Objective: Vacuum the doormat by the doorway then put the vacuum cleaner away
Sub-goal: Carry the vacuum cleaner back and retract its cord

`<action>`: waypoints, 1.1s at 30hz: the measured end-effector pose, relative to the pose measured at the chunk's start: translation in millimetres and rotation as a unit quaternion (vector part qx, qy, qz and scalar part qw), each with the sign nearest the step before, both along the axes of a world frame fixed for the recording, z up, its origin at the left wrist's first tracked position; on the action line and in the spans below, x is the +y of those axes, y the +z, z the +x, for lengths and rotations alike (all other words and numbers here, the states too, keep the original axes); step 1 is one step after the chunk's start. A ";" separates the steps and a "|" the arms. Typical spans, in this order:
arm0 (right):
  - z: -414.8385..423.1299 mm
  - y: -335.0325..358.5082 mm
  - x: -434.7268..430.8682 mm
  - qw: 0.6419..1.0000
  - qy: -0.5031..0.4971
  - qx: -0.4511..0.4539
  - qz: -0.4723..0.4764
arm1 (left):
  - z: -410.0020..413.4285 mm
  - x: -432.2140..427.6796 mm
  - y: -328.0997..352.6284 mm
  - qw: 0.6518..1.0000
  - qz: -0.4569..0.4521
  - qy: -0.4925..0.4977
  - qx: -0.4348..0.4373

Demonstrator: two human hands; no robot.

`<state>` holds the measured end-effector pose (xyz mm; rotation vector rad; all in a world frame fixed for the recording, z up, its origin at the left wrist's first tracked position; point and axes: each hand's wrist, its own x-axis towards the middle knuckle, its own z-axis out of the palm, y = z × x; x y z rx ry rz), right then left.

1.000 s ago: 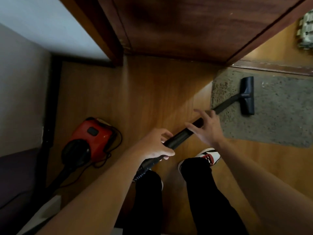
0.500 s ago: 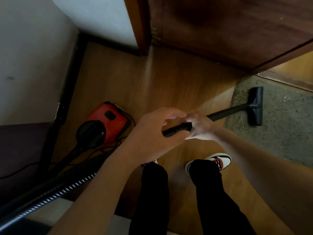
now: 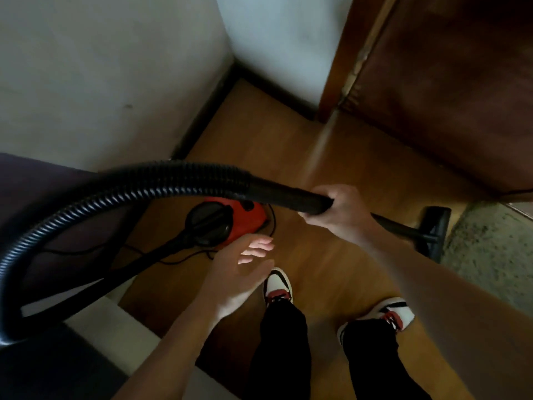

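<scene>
a red vacuum cleaner [image 3: 230, 219] sits on the wooden floor [image 3: 331, 269] near the wall corner, its ribbed hose [image 3: 115, 194] arching left. the right hand [image 3: 337, 209] grips the black wand [image 3: 291, 196], whose floor head [image 3: 437, 229] rests beside the doormat [image 3: 490, 255]. the left hand [image 3: 242, 272] hovers with fingers spread, holding nothing.

The left hand [image 3: 242, 272] has let go of the vacuum wand [image 3: 291, 196] it gripped a second ago and now hangs open and empty, palm up, just in front of the red canister vacuum [image 3: 230, 220]. The right hand [image 3: 336, 209], earlier resting open-fingered on the wand, now grips it alone. The floor nozzle [image 3: 434, 230] has come back off the doormat [image 3: 490, 249] onto the wood floor beside its edge. The ribbed hose [image 3: 115, 194] now arcs high across the view.
</scene>
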<state>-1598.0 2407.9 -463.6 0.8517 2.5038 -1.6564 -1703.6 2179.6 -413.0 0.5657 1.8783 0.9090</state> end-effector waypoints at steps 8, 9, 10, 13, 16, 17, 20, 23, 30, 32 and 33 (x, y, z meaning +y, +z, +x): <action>-77.7 -17.5 -1.8 0.993 -0.023 0.091 0.076 | -29.1 6.1 -112.0 0.976 -0.155 -0.100 0.117; -82.0 -22.9 -0.6 0.992 -0.026 0.097 0.079 | -31.0 10.0 -125.6 0.967 -0.170 -0.128 0.142; -85.5 -28.2 -0.1 0.991 -0.026 0.107 0.082 | -32.6 12.9 -138.9 0.958 -0.178 -0.149 0.167; -93.4 -44.9 -1.5 0.984 -0.012 0.153 0.094 | -37.9 16.1 -175.3 0.932 -0.198 -0.188 0.239; -100.3 -59.5 -3.2 0.974 -0.012 0.194 0.114 | -42.6 16.3 -205.5 0.902 -0.248 -0.228 0.271; -103.2 -65.0 -3.5 0.973 -0.016 0.200 0.114 | -44.3 15.9 -215.1 0.892 -0.264 -0.243 0.276; -113.5 -81.0 -2.9 0.972 -0.026 0.208 0.107 | -48.7 12.6 -236.6 0.865 -0.291 -0.282 0.298; -121.3 -92.6 -0.8 0.973 -0.029 0.205 0.105 | -50.4 11.7 -247.5 0.836 -0.300 -0.327 0.322; -123.4 -106.1 -6.1 0.976 -0.004 0.196 0.097 | -52.9 25.1 -251.1 0.829 -0.315 -0.339 0.314; -122.9 -107.1 -5.8 0.976 -0.001 0.195 0.100 | -54.2 30.5 -251.4 0.834 -0.317 -0.334 0.303; -123.2 -107.4 -5.4 0.975 -0.001 0.196 0.102 | -54.3 32.1 -252.0 0.833 -0.319 -0.336 0.302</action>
